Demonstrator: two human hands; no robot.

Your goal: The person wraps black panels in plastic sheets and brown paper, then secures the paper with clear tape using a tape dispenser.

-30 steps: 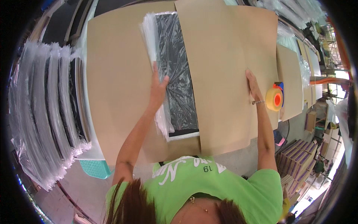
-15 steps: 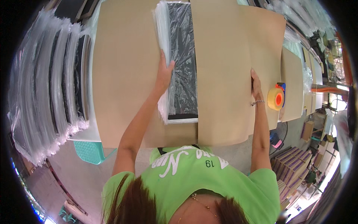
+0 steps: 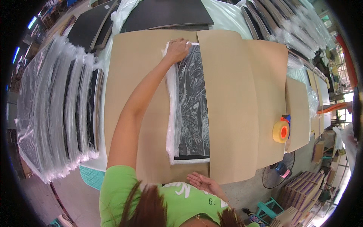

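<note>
Head view: the left hand (image 3: 178, 50) is at the far end of the wrapped panel (image 3: 193, 113), on its upper left corner, with the fingers bent down over the edge; I cannot tell whether they pinch the plastic or only press on it. The right hand (image 3: 206, 182) is near the body at the front edge of the cardboard, palm turned up, fingers stretched out and loosely apart, with nothing seen in it. The panel, dark under clear crinkled film, lies flat on a large cardboard sheet (image 3: 149, 159), and a cardboard flap (image 3: 230, 106) covers its right side. Bunched plastic (image 3: 172, 125) runs along its left edge. The panel looks stiff and flat, probably of moderate weight, and the loose film is likely to slip under the fingers, so the firmer hold would be on the solid edges at its two ends, through the plastic, rather than on the bunched wrap. The cardboard looks light and bendy, easily creased, and better handled by its free edge with a flat palm. A roll of tape (image 3: 280, 131) rests on the cardboard to the right. Farther out, on the pale-covered bench (image 3: 223, 17), are a dark board (image 3: 168, 15) beyond the cardboard and a row of wrapped panels (image 3: 75, 109) to the left. A fan (image 3: 273, 176) stands at lower right.
</note>
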